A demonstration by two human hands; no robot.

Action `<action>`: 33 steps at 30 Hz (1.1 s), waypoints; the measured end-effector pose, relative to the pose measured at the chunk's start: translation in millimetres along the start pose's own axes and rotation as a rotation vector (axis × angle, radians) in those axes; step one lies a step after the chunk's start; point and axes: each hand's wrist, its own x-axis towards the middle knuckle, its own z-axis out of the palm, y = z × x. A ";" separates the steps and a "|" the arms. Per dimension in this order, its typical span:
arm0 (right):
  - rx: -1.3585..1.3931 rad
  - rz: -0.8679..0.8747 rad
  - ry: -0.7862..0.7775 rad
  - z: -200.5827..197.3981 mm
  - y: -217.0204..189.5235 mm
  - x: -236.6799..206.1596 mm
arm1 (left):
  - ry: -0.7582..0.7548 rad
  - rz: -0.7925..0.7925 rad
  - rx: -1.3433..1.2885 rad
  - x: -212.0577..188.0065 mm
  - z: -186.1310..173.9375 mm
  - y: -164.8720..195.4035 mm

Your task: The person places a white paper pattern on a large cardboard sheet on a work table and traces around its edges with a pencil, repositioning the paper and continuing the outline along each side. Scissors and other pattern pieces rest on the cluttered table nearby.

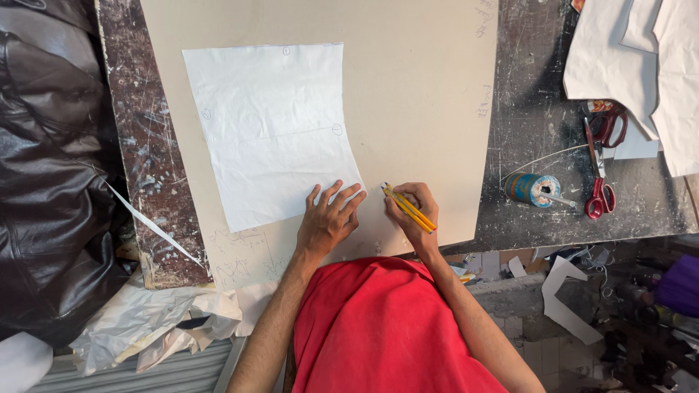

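Broadly, a scarred dark workbench [535,116] carries everything, and most of it lies under a large beige card sheet [422,94] that runs well beyond the hands on every side. On the card, a white paper pattern [273,131] lies flat, up and to the left of the pencil grip, its lower right corner reaching almost to it. The left hand [328,222] lies open and flat, fingers spread, pressing that corner of the paper down; it grasps nothing. Just beside it, the right hand [413,211] is closed around a yellow pencil [409,207], whose tip sits on the card right at the paper's edge, close to the left fingertips.

Judging by this, the tracing looks barely begun: no drawn outline can be made out around the paper, so nearly the whole edge seems left to follow. Faint pencil workings show on the card below the left wrist.

Well off to the right of the grip stand a blue spool of thread [533,189] and red-handled scissors [601,171], with more white paper pieces [641,65] above them.
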 end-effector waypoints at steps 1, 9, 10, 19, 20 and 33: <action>-0.016 -0.031 0.001 0.4 -0.9 -0.6 | 0.002 -0.002 0.004 -0.1 0.4 -0.1; 0.025 -0.138 -0.124 -2.2 -14.8 -4.8 | -0.042 -0.005 0.000 -2.0 2.6 -2.7; 0.008 -0.118 -0.130 -1.0 -16.3 -4.3 | -0.051 -0.003 0.001 -2.2 2.1 -3.0; -0.084 -0.208 -0.124 5.8 -20.0 -5.1 | -0.094 -0.026 -0.045 -2.4 0.6 -3.4; -0.093 -0.211 -0.120 6.4 -19.5 -5.8 | -0.096 -0.029 -0.052 -2.8 0.9 -3.6; -0.114 -0.265 -0.107 12.0 -10.1 -7.4 | -0.093 -0.034 -0.083 -2.9 2.2 -4.6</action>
